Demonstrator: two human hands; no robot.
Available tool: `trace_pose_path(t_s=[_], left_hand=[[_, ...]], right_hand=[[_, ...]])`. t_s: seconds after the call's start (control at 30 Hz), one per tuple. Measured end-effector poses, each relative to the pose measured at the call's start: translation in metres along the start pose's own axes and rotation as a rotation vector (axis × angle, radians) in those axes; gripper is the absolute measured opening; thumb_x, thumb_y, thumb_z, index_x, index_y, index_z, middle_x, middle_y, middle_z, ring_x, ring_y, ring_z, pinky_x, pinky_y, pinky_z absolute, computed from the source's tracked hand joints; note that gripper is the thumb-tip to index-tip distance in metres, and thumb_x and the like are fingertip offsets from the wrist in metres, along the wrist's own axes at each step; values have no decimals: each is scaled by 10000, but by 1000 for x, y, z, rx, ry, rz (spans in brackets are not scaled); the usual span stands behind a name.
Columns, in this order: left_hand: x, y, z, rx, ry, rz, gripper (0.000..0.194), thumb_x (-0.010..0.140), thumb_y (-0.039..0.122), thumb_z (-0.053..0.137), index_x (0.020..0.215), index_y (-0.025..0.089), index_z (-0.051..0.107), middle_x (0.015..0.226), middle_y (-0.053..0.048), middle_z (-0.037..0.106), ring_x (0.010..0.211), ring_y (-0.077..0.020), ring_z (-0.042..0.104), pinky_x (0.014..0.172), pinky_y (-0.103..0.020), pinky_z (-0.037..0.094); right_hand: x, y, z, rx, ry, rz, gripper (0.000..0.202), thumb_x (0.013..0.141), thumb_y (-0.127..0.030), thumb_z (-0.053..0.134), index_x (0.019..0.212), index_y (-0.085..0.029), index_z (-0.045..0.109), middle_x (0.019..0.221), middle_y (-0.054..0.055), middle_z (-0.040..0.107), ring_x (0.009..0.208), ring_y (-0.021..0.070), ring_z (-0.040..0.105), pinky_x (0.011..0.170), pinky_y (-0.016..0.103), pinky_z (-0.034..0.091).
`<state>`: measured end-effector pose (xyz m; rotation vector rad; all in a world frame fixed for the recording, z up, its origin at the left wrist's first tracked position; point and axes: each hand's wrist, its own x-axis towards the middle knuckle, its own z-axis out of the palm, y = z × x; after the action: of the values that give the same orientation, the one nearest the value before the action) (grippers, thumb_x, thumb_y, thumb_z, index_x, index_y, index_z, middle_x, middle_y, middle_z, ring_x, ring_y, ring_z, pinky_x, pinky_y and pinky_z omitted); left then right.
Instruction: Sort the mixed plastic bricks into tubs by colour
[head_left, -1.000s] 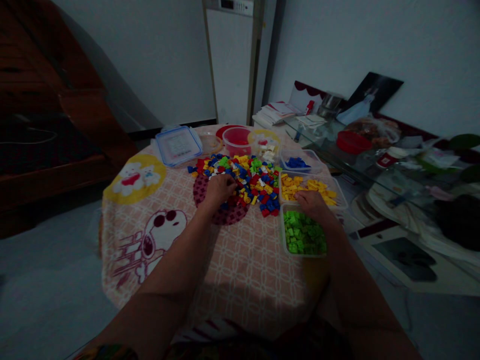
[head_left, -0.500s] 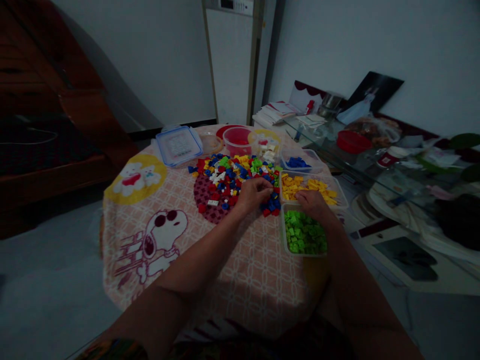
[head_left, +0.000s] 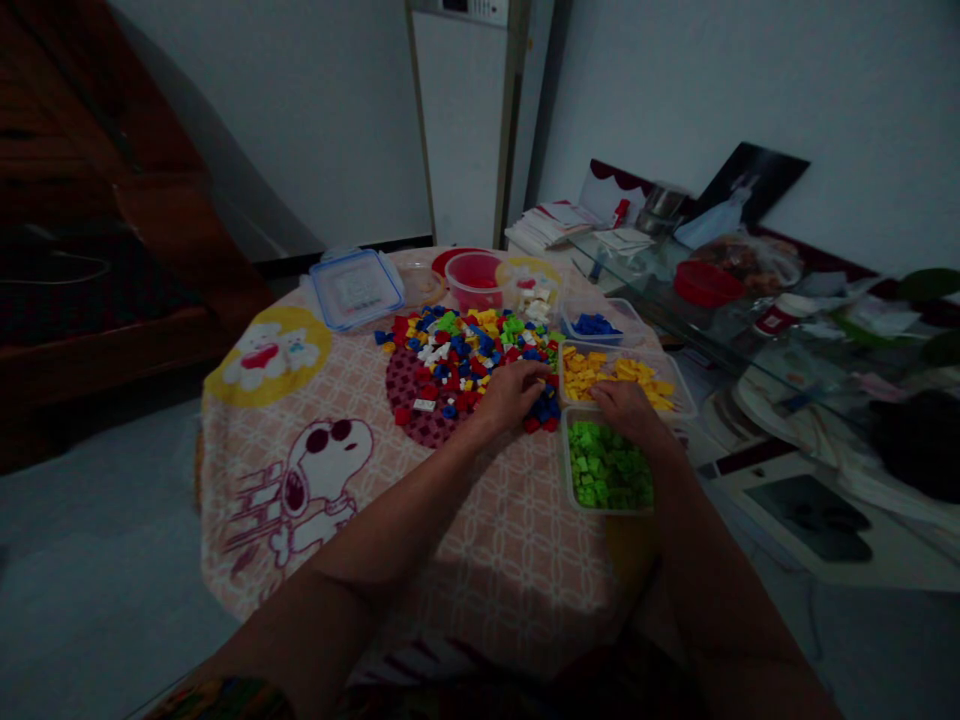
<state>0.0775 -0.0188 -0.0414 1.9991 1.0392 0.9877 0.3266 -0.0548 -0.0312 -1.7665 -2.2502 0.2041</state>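
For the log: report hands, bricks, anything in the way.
Left hand at right side of mixed brick pile, grip unclear. Right hand at yellow bricks, grip unclear. Boxed green bricks near right wrist; no blockage visible.

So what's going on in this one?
A person's left hand is at the right side of a mixed pile of bricks, while the right hand is over yellow bricks in a clear container. Green bricks sit in a nearer container, blue bricks in a farther container. Too dark to tell what either hand holds.

One head-worn view — looking forward, down over the table (head_left: 480, 530).
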Motion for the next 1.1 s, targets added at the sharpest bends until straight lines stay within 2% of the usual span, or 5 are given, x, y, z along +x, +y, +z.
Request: trace_pose_path(t_s=[0.27, 0.4, 0.67, 0.9, 1.1], left_hand=[[-1, -19, -69, 464, 55, -178, 216, 867, 188, 640, 994, 193, 815, 1012, -90, 811, 934, -249, 733, 875, -334, 532], [0, -34, -87, 574, -11, -258, 161, 860, 292, 697, 903, 212, 830, 887, -86, 807, 821, -242, 718, 773, -322, 509], [-1, -42, -88, 594, -87, -289, 63, 755, 240, 755, 773, 221, 812, 779, -56, 782, 785, -225, 706, 717, -292, 480], [-1, -45, -91, 81, -46, -340, 119, 758, 254, 692, 811, 174, 762, 689, -27, 749, 609, -162, 666, 597, -256, 503], [2, -35, -61, -259, 55, -288, 161, 734, 265, 731, 844, 148, 725, 718, -26, 741, 595, -144, 656, 588, -254, 535]], right_hand=[[0, -3, 0, -15, 2, 21, 341, 988, -277, 423, 692, -216, 578, 691, 54, 628, 662, 184, 523, 665, 315, 315], [0, -3, 0, -22, 14, 12, 336, 982, -267, 428, 689, -216, 584, 722, 70, 656, 679, 187, 536, 676, 314, 326], [0, -3, -2, -8, -12, 20, 345, 983, -271, 420, 684, -211, 582, 717, 73, 651, 681, 189, 539, 673, 313, 324], [1, -3, -1, -12, 7, 11, 340, 979, -271, 425, 675, -218, 569, 686, 53, 630, 662, 181, 512, 655, 307, 311], [0, -6, -2, -21, -5, 28, 330, 988, -248, 444, 691, -209, 582, 697, 52, 629, 664, 175, 516, 670, 304, 309]])
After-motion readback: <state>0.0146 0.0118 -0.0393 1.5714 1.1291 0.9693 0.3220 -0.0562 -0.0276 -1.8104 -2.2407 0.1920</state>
